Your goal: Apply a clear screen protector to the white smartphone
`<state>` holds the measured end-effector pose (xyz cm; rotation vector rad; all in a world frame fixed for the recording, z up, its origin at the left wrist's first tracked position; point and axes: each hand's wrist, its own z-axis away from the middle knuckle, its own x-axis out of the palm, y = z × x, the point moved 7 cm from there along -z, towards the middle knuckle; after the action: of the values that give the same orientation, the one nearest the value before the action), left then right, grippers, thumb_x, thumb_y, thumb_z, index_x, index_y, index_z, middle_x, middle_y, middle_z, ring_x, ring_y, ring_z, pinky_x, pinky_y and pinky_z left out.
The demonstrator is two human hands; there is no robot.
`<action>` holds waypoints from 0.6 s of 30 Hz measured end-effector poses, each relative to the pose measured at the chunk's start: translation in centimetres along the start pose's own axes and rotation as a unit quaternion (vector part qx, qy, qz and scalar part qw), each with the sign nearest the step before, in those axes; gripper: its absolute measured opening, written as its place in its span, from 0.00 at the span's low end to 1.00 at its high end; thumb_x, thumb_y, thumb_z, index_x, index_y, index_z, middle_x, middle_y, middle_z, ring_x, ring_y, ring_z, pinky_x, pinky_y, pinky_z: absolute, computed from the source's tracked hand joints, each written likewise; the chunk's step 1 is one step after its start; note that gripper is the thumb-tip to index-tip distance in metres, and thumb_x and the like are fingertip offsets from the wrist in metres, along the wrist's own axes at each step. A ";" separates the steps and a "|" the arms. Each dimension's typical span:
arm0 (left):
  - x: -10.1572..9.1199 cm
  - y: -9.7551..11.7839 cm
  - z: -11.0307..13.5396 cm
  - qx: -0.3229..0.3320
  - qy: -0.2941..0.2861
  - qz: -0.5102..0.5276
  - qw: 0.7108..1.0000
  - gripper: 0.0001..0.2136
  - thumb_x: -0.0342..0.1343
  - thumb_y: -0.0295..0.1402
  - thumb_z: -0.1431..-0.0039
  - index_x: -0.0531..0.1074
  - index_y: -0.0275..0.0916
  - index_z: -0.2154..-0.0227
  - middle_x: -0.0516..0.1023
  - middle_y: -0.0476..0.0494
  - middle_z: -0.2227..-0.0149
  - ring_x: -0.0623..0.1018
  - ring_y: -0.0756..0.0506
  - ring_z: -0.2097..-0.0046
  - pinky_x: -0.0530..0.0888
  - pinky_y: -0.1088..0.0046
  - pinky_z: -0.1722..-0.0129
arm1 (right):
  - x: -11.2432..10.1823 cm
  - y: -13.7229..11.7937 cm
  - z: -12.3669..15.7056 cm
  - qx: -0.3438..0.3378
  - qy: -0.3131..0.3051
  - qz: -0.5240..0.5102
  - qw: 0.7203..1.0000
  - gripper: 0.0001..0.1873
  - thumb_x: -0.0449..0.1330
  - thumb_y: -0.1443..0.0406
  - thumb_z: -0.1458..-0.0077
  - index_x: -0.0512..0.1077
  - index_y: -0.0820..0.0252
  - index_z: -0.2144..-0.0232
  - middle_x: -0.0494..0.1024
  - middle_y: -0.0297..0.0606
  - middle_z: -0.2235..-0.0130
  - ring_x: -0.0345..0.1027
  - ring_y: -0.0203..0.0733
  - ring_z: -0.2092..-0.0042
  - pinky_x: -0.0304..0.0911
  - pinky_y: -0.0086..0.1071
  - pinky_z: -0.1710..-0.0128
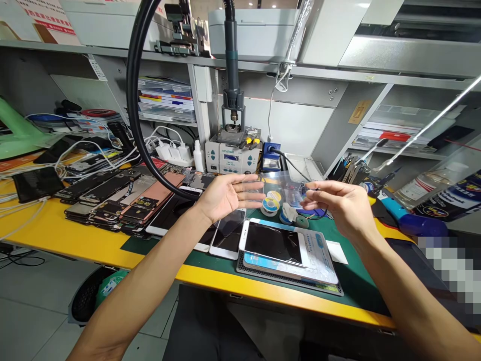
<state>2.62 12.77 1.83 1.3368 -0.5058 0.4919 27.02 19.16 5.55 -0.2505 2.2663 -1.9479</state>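
Observation:
Above the bench I see a clear, see-through film [280, 181], tilted and faint against the things behind it. My right hand [338, 200] pinches its right edge between thumb and fingers. My left hand [233, 195] has its palm turned up and its fingers stretched out. The film's left end overlaps those fingers; whether it rests on them is hard to make out. Below, a white-framed phone [276, 243] with a dark screen, wrinkled with film or cracks, lies on a blue and white box [319, 260]. Another white phone [228, 235] lies left of it, partly behind my left forearm.
Solder spools [269, 204] stand on the green mat [361, 273]. Stacked phone parts [108, 198] fill the left side. A rework station [235, 158] stands behind, and a black hose [132, 95] arcs down in front. Bottles [424, 185] and tools stand at right.

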 end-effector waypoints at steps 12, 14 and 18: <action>-0.1 0.0 0.0 0.005 0.000 -0.001 1.000 0.15 0.50 0.29 0.33 0.79 0.26 0.53 0.86 0.28 0.57 0.86 0.29 0.56 0.77 0.38 0.46 | -0.1 -0.1 0.1 -0.007 0.003 0.012 1.000 0.15 0.78 0.66 0.66 0.84 0.63 0.71 0.83 0.40 0.75 0.79 0.44 0.75 0.80 0.33 0.71; 0.0 0.0 0.0 0.002 0.002 -0.001 1.000 0.15 0.50 0.29 0.33 0.79 0.27 0.53 0.86 0.28 0.57 0.87 0.29 0.56 0.77 0.38 0.46 | -0.1 -0.1 0.1 -0.007 0.005 0.015 1.000 0.15 0.78 0.66 0.66 0.84 0.63 0.71 0.83 0.39 0.75 0.79 0.44 0.75 0.80 0.33 0.71; 0.0 0.0 0.0 0.000 0.004 -0.002 1.000 0.14 0.51 0.29 0.34 0.79 0.27 0.54 0.86 0.28 0.57 0.87 0.29 0.56 0.78 0.39 0.47 | -0.1 -0.2 0.2 -0.006 0.008 0.017 1.000 0.15 0.78 0.65 0.67 0.84 0.63 0.72 0.83 0.39 0.75 0.78 0.44 0.75 0.79 0.33 0.71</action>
<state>2.59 12.77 1.79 1.3349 -0.4961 0.4951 27.17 18.98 5.77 -0.1982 2.2775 -1.9265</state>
